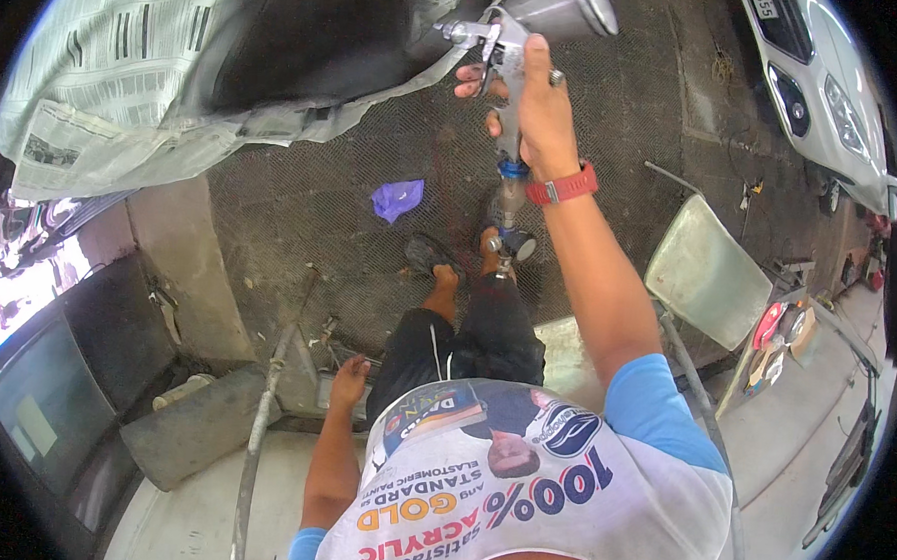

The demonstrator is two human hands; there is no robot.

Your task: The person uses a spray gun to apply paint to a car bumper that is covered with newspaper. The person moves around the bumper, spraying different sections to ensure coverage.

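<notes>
One spray gun (519, 43), one purple rag (396, 198) — two sandals (432, 251)

Dark mesh floor mat (302, 204), concrete slabs (197, 424), white car (827, 96) in daylight.

A metal spray gun (518, 53) sits at the top centre of the frame, held upright in the right hand (536, 109). Its shiny silver cup tilts toward the upper right, the nozzle points left at a dark panel, and a blue fitting with a small gauge hangs below the handle.
</notes>
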